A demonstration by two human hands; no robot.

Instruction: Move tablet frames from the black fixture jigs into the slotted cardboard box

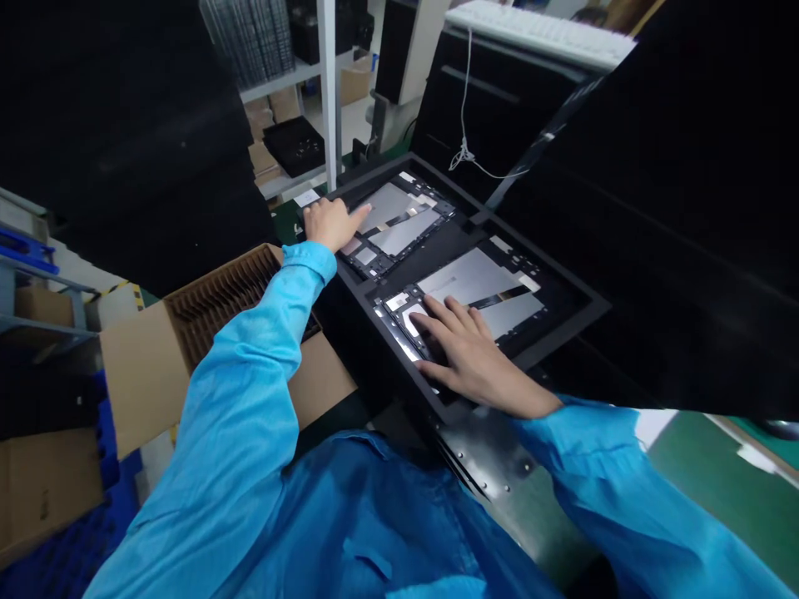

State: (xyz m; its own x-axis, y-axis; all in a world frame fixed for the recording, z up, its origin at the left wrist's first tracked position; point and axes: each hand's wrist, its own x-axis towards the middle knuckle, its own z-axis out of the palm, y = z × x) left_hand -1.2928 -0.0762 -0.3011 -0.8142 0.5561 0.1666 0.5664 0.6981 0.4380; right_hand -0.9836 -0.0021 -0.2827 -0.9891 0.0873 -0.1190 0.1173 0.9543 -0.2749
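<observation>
A black tray (596,306) holds two flat device assemblies with silver plates and dark strips, one in each compartment. My left hand (329,223) rests at the tray's left edge, its thumb reaching over the far assembly (393,216); the other fingers curl over the rim, and their tips are hidden. Over the near assembly (462,283) lies my right hand (465,349), fingers spread and palm down. Its fingertips are at the silver plate and the lower left part of that assembly. Nothing is held in the right hand.
An open cardboard box (146,374) with many dividers stands left of the tray. Black curtains or panels hang on both sides. A white cable (463,154) dangles behind the tray. Shelving (330,91) with stacked trays and boxes stands farther back. A green surface (699,466) is at the right.
</observation>
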